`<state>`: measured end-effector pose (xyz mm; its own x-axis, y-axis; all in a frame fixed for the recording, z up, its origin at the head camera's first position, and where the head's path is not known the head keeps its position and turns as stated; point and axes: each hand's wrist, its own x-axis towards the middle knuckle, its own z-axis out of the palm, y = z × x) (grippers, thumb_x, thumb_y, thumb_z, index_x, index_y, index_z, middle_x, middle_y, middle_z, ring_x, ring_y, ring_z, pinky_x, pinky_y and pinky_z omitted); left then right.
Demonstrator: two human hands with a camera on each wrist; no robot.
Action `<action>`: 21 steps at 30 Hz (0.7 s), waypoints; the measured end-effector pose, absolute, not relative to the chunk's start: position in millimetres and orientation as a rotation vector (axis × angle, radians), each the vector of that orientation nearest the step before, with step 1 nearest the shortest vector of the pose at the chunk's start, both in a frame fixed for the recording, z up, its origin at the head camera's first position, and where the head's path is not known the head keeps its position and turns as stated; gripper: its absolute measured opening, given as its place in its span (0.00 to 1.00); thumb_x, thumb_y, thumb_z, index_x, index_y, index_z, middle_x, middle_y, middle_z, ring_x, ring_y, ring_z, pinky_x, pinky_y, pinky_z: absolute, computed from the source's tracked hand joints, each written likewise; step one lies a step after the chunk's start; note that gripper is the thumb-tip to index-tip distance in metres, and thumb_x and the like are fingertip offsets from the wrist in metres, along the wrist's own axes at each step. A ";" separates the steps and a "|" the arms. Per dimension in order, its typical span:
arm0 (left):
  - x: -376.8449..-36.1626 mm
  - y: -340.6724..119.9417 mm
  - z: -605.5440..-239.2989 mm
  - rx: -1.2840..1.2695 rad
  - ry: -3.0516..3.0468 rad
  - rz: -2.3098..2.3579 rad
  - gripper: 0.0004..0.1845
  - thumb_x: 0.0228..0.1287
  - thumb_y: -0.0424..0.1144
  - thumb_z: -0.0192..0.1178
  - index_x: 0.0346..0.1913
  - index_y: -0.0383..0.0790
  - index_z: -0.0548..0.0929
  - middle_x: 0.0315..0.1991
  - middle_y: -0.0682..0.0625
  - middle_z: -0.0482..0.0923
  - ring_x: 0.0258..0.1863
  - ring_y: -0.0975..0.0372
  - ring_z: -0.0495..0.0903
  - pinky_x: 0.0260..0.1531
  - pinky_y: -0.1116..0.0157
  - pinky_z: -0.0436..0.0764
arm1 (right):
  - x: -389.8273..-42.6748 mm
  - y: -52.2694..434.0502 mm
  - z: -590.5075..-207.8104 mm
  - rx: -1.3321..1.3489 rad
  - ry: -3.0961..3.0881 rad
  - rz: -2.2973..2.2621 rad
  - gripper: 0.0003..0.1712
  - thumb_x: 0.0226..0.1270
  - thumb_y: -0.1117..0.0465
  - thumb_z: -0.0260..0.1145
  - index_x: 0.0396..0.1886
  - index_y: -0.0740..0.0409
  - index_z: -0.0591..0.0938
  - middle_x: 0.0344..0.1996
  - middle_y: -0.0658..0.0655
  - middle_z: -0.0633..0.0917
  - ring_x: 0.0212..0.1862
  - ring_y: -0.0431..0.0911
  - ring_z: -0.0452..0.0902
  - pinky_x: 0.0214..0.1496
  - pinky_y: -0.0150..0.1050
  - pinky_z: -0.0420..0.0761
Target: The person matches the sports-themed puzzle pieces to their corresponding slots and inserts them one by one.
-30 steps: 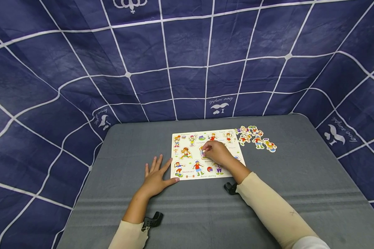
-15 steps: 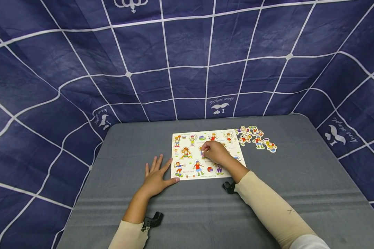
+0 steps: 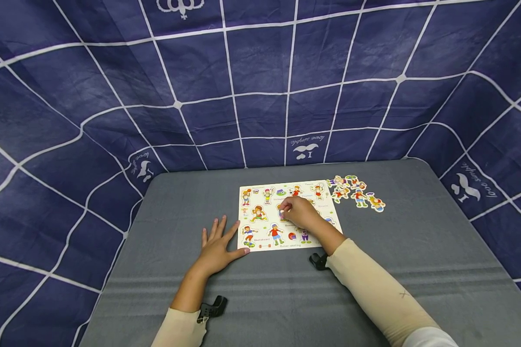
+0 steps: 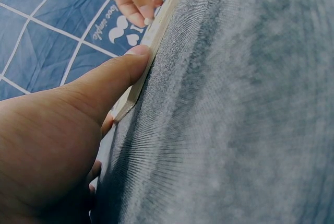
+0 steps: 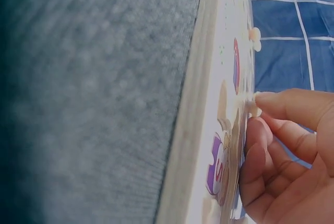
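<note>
Flat white wooden puzzle board with cartoon sports figures (image 3: 286, 215) lies mid grey felt-covered worktop (image 3: 417, 250). Right hand (image 3: 301, 212) over board centre, fingers (image 5: 292, 106) curled, pinching small peg of one figure piece. Left hand (image 3: 214, 246) flat on worktop, fingers straight, thumb against board's near-left edge. Loose cut-out figure pieces (image 3: 358, 193) clustered beside board's far-right corner.

We saw a grey table (image 3: 417, 250), loose cut-out figures (image 3: 357, 192) near its far right, and a blue checked cloth (image 3: 260, 96) behind.
</note>
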<state>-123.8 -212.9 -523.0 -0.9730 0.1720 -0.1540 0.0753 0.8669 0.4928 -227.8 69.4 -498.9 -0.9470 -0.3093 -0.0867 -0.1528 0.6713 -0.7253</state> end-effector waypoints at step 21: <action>-122.9 -213.5 -523.8 0.185 2.843 0.742 0.52 0.57 0.72 0.64 0.81 0.62 0.54 0.84 0.45 0.35 0.83 0.46 0.29 0.75 0.36 0.26 | -213.1 82.6 -491.6 -0.266 2.709 -1.416 0.06 0.68 0.58 0.68 0.41 0.53 0.87 0.35 0.52 0.85 0.36 0.42 0.78 0.43 0.35 0.77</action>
<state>-122.9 -213.5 -523.8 -0.9727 0.1695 -0.1583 0.0706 0.8665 0.4942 -213.1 82.6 -491.6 -0.9822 -0.1870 0.0150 -0.1190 0.5595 -0.8202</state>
